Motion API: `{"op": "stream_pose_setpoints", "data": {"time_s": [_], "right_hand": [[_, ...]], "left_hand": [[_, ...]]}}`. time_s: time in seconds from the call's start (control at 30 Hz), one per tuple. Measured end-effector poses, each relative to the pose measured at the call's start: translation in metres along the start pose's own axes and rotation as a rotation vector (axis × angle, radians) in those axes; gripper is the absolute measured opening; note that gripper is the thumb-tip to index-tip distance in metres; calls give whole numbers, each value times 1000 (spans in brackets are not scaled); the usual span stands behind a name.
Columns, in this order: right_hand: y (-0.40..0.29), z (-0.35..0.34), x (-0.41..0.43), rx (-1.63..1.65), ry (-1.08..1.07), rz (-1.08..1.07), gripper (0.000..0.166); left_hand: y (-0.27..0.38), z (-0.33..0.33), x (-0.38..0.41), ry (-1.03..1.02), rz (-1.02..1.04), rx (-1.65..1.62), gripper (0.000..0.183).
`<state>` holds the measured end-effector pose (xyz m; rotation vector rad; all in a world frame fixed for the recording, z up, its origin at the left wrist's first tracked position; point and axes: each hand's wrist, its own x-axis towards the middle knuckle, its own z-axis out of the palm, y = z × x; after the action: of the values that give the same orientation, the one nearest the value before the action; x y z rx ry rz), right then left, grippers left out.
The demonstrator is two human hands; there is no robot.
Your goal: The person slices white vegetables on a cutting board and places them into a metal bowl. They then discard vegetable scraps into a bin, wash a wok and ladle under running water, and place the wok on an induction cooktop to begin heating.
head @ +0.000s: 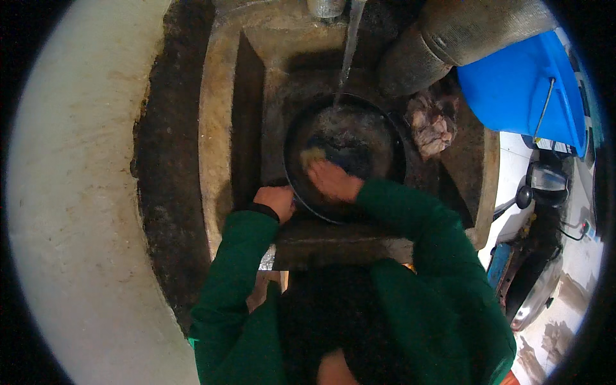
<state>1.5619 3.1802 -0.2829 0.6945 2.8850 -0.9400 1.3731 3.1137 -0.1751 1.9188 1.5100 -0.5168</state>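
A round dark pan (380,183) sits in a stone or concrete sink (216,120), with a stream of water (350,48) falling into its far side. My left hand (276,199) is closed at the pan's near left rim, apparently around its handle, which the hand mostly hides. Inside the pan is my right hand (332,180), blurred, pressing a yellowish sponge or scrubber (313,156) against the left part of the bottom. Dark water or wet residue lies beyond the fingers.
Right of the pan, a crumpled brownish bundle (430,127) lies on the sink's side. Thick grey pipes (457,38) cross the upper right, beside a blue plastic bucket (524,91). A pale wall (82,168) rises at left. A metal lid (539,293) and appliances stand at far right.
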Motion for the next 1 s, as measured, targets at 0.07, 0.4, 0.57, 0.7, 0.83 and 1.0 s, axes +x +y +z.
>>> {"op": "stream_pose_setpoints", "data": {"time_s": [0.07,0.4,0.57,0.7,0.83,1.0], "right_hand": [[31,-7,36,-96,9,223,36],[121,8,-134,-176,-366,50,44],[28,0,-77,-73,-231,-133,78],[82,-5,-55,-381,-50,135,73],[129,-71,-102,-725,-373,64,53],[105,-41,-165,162,-690,175,52]], "left_hand": [[0,0,1,0,-12,21,31],[5,-5,3,29,12,-9,30],[1,7,6,-28,-32,-9,31],[5,-8,2,-28,-10,2,29],[8,-7,-2,5,-44,-47,26],[7,-10,2,-53,-24,-56,26]]}}
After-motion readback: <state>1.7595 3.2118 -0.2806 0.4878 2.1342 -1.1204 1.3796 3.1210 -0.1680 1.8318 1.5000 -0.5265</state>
